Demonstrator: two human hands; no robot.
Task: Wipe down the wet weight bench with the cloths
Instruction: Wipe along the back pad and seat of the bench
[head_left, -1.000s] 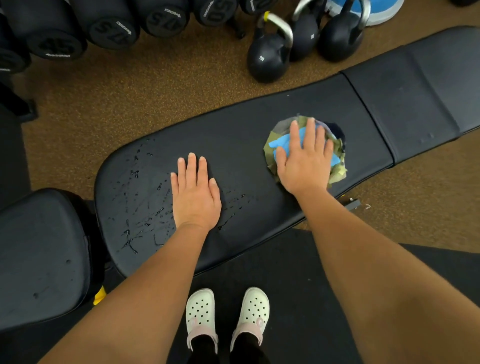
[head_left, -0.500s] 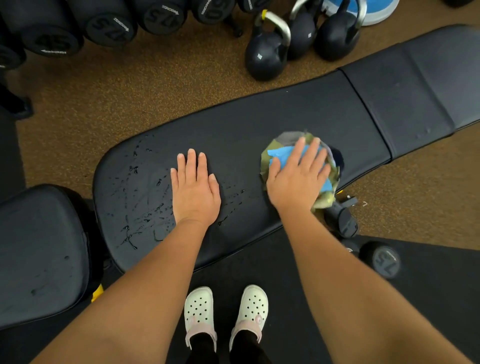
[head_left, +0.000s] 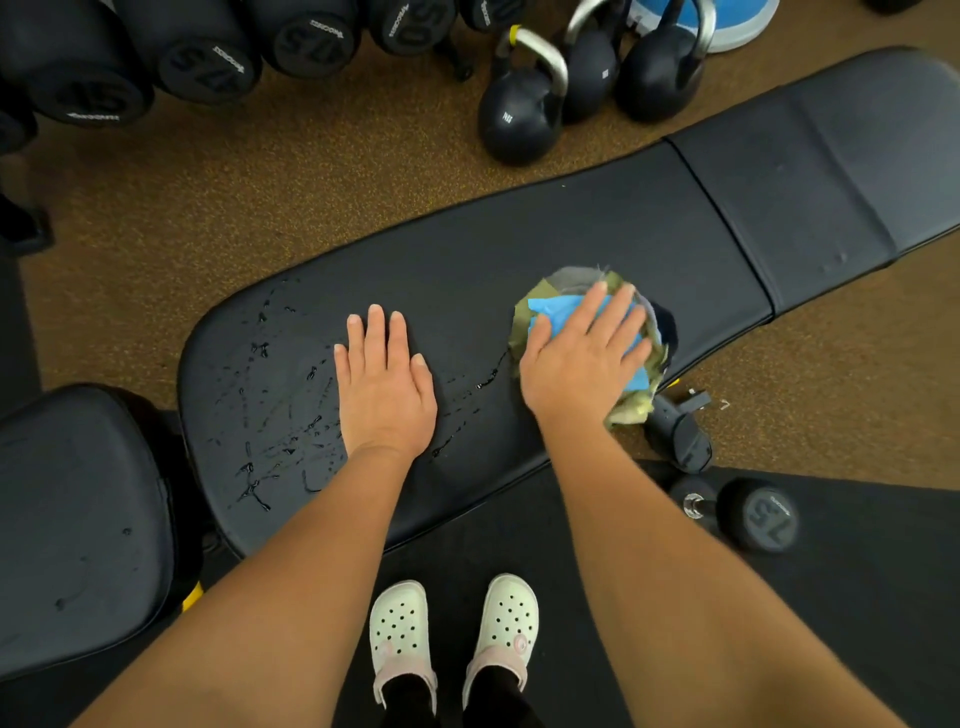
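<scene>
Sliding nearward, the right hand presses flat on the cloths, mopping droplets beside the braced, flat-open left hand on the tabletop.

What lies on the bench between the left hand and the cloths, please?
In the head view, only bench padding with a few water streaks lies between the left hand and the cloths under the right hand.

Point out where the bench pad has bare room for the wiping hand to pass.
Free: the dry stretch of bench pad between the cloths and the seam to the right section. Crowded: water droplets sit around the flat left hand; the right hand presses the cloths at the near edge.
</scene>
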